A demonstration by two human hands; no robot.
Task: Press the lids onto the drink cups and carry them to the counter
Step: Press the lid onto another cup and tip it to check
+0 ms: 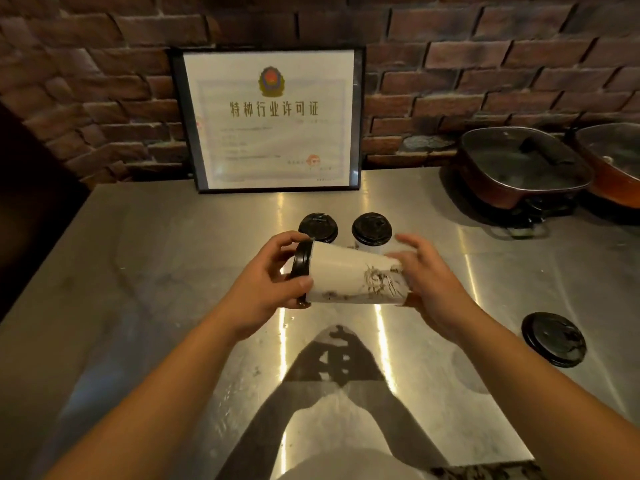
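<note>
Forearms up front, both reaching out to one cup [353,275] held sideways over the steel table [138,271].

Head view: the cup's long axis runs left to right, black lid [300,271] end at the left, base at the right. Left hand [273,271] pinches the lid rim with thumb and fingers; right hand [426,271] cups the base, fingers loosely spread. Two lidded cups [371,230] stand upright just behind. A spare lid [553,339] lies flat well off to the right, nearer the right hand. I'd say it needs tipping upright next.
</note>
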